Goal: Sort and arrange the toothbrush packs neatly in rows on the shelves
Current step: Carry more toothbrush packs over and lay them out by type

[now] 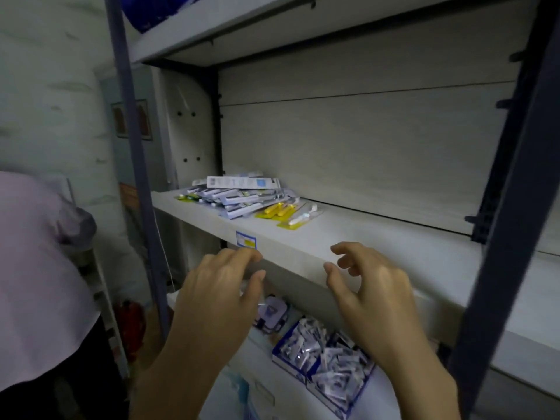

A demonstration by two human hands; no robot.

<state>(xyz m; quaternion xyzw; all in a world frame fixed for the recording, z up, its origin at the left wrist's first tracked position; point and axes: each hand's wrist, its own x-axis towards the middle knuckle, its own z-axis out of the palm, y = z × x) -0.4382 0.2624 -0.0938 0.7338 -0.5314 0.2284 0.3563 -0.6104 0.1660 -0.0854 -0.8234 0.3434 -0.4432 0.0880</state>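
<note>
Toothbrush packs [239,195] lie heaped up-left beyond both empty, loosely curled hands; left hand [221,286] nearer than right hand [372,286].

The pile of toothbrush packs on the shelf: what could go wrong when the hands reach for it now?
The pile is loose and slanted, so pulling one pack may slide others toward the shelf edge and down onto the blue boxes below. Both the left hand and the right hand are empty.

Blue-rimmed bins [303,363] of small white packets below, a pink-clad figure [36,274] (perhaps another person) at left
</note>
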